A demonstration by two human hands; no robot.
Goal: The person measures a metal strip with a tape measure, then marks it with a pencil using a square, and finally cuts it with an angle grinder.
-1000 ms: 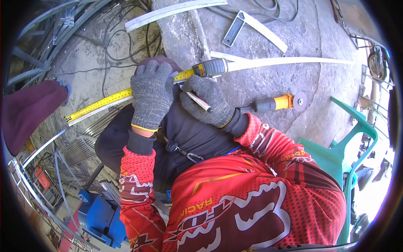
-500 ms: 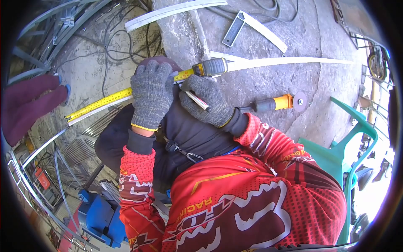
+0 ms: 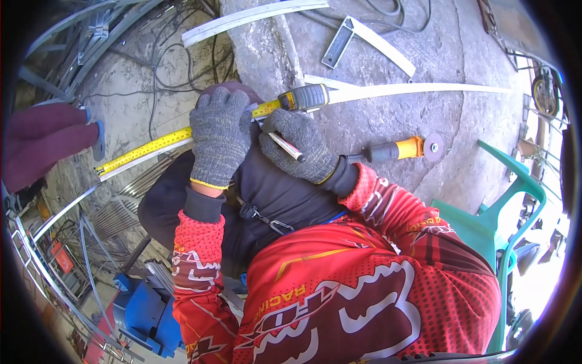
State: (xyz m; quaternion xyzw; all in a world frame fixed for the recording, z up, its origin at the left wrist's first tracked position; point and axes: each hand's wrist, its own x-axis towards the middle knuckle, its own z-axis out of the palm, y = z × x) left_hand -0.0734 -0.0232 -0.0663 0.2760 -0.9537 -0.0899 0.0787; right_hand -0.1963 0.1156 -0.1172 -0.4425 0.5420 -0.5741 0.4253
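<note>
My left hand (image 3: 219, 136), in a grey knit glove, is closed over a yellow tape measure (image 3: 148, 147) and presses it along a pale metal strip (image 3: 418, 90). The tape runs out to the left, its hooked end near the strip's left end. Its black-and-yellow case (image 3: 305, 97) lies on the strip, right of both hands. My right hand (image 3: 300, 145), gloved too, grips a white marker (image 3: 285, 146). The marker's tip end points up at the strip just beneath the tape; whether it touches cannot be made out.
An angle grinder (image 3: 405, 148) lies on the concrete to the right, near a green plastic chair (image 3: 494, 224). A metal square (image 3: 370, 45) and a curved metal bar (image 3: 254, 19) lie ahead. Another person's legs (image 3: 51, 142) are at left, above a blue box (image 3: 145, 312). Cables cross the floor.
Both my hands, the tape and the marker hold almost the same place. The other person's legs at left have shifted slightly, and one foot now shows more fully.
</note>
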